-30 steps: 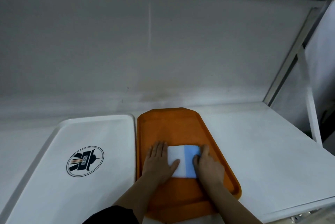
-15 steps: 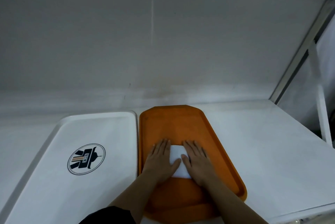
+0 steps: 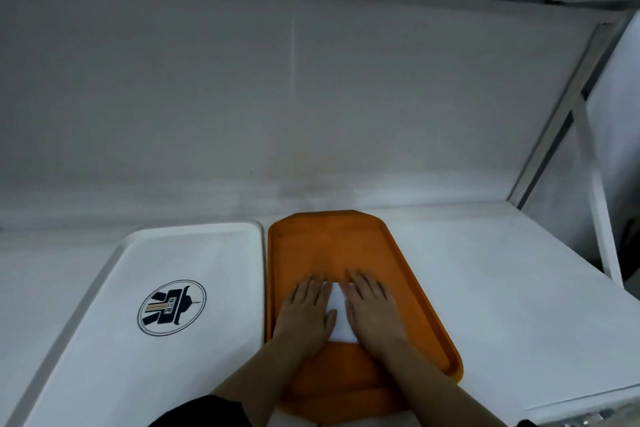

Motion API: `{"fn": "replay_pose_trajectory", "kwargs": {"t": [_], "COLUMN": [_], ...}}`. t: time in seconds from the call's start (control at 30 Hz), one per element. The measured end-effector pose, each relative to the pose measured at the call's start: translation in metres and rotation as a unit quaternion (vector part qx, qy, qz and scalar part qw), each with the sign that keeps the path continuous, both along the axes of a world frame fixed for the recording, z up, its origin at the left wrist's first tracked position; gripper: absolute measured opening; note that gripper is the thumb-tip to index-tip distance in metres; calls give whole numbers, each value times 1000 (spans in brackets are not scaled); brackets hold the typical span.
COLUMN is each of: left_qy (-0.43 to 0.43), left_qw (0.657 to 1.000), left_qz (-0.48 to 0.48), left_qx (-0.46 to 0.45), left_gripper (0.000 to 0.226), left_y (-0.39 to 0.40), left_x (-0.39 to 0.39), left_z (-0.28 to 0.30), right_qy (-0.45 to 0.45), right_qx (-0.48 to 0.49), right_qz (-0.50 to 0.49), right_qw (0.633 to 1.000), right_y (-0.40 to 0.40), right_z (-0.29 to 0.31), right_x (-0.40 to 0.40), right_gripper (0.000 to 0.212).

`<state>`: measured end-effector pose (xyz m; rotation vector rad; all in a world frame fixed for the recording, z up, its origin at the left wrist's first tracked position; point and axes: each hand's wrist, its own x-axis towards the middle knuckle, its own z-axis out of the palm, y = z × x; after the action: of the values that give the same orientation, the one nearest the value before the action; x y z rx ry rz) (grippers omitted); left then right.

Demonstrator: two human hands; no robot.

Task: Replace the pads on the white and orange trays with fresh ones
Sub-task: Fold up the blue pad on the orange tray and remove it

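Note:
An orange tray [image 3: 325, 246] lies on the white table, right beside a white tray [image 3: 194, 260] that carries a round dark logo. A small folded white pad [image 3: 338, 317] lies in the middle of the orange tray. My left hand [image 3: 306, 309] presses flat on the pad's left side with straight fingers. My right hand [image 3: 370, 307] lies flat over the pad's right side. Only a narrow white wedge of the pad shows between the two hands. No pad is seen on the white tray.
The white table [image 3: 485, 281] stretches to the right of the orange tray, with its front edge at lower right. A white back wall [image 3: 311, 97] rises behind the trays. A slanted frame post [image 3: 561, 115] stands at the right.
The pad's blue part has gone from sight. My right hand slid left over the pad and lies flat, so both hands cover most of it.

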<state>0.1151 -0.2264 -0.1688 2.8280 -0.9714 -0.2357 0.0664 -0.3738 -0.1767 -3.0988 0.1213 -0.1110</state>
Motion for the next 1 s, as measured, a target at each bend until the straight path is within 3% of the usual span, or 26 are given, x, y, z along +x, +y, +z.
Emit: {"fn": "replay_pose_trajectory", "kwargs": {"t": [0.1, 0.2, 0.27, 0.37, 0.53, 0.63, 0.77, 1.0], "left_qy": [1, 13, 21, 22, 26, 22, 21, -71], "left_qw": [999, 998, 995, 992, 993, 993, 996, 997], "left_qz": [-28, -45, -66, -87, -82, -82, -58, -35], "left_qx": [24, 46, 69, 91, 77, 80, 65, 17], "left_gripper": [60, 64, 68, 70, 67, 70, 72, 48], "left_y": [10, 21, 29, 34, 34, 33, 30, 30], "left_x": [-8, -11, -13, -17, -17, -13, -15, -27], "left_z": [9, 16, 21, 30, 34, 33, 38, 65], "right_qy": [23, 69, 127, 154, 158, 93, 46, -39], "right_qx": [7, 29, 12, -38, -104, -138, -107, -109], "right_qz": [61, 76, 70, 76, 85, 74, 63, 85], "right_qw": [998, 994, 989, 984, 978, 983, 991, 990], "right_y": [12, 15, 18, 19, 27, 28, 28, 26], "right_z": [18, 24, 29, 32, 28, 25, 33, 55], "right_x": [-12, -18, -23, -23, -18, -16, -17, -25], "right_gripper": [47, 88, 97, 75, 64, 52, 45, 47]}}
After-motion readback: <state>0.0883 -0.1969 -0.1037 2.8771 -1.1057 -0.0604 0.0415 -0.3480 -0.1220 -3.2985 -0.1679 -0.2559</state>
